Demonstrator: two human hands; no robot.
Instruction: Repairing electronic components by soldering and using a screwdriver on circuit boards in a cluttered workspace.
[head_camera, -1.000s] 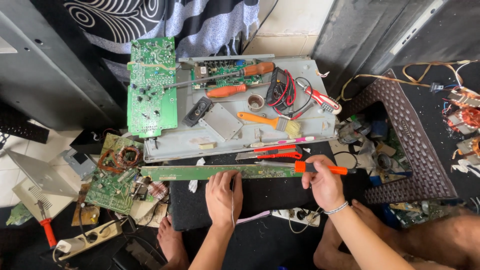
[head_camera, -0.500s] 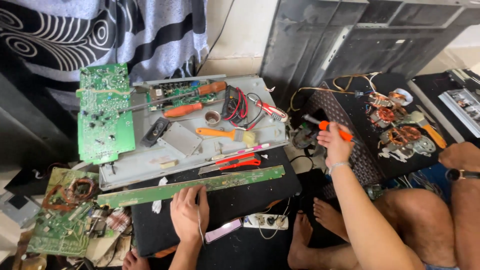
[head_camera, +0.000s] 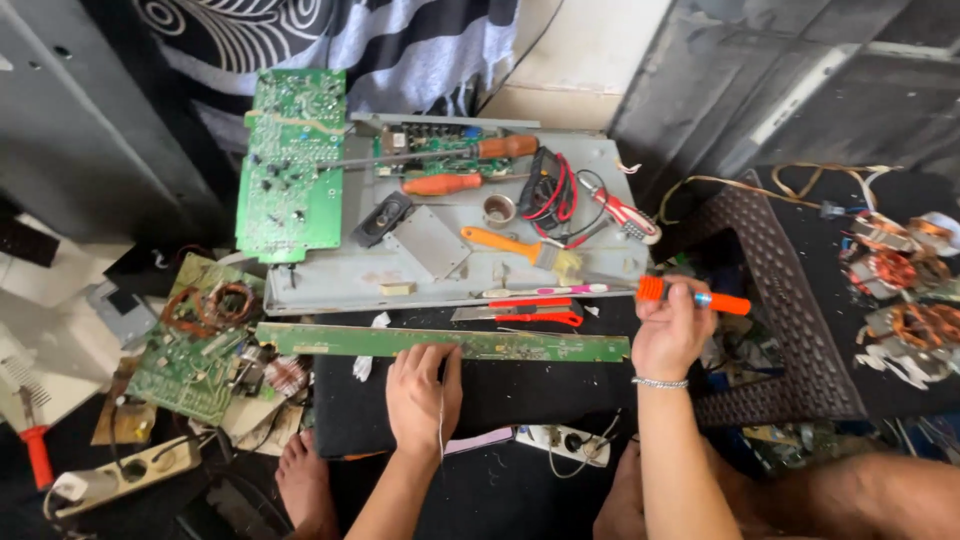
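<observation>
Strip PCB (head_camera: 440, 342): long narrow green board, lying flat along front edge of black slab (head_camera: 500, 395), just below the grey chassis. Looks light, stiff lengthwise but thin, so I judge it'd flex or snap if levered from one end. Solder side prob. prickly; best held by the long edges near mid-span, not on the tracks.
L hand (head_camera: 424, 395): mine, palm down, fingers pressing the strip near its middle; pinning it, not curled round it.
R hand (head_camera: 670, 335): closed round an orange-handled tool (head_camera: 695, 296), poss. soldering iron or driver. Shaft points left twd. strip's right end; can't tell if the tip touches.
Grey chassis (head_camera: 600, 250): flat metal tray behind the strip, carrying the kit.
On chassis: 2 orange-handled screwdrivers (head_camera: 470, 165), small brush (head_camera: 515, 246), red/black meter leads (head_camera: 555, 195), red cutters (head_camera: 535, 312) at front lip, small speaker (head_camera: 382, 218).
Big green PCB (head_camera: 290, 165): leaning over chassis' left end, solder side up.
Loose boards (head_camera: 195, 350): heap to left w/ copper coils.
Power strip (head_camera: 130, 475): far left, floor level.
Brown plastic stool (head_camera: 790, 320): right of me, near R hand.
Copper windings (head_camera: 910, 290): far right, well apart.
</observation>
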